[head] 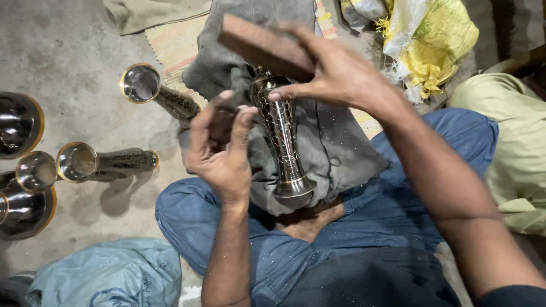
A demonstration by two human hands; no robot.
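While the vase's top is hidden behind the right hand, gripping a block, the left hand pinches a small obscured tool beside it.

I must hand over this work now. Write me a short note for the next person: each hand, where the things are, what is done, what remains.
Left hand: beside the dark engraved metal vase, fingers pinched on something small I cannot make out.
Right hand: grips a flat brown wooden block above the vase top.
The vase lies on grey cloth over the lap, its base toward the person.
Two similar engraved vases lie on the concrete floor. Whether they are finished is unclear.
How much work remains on the held vase is unclear.
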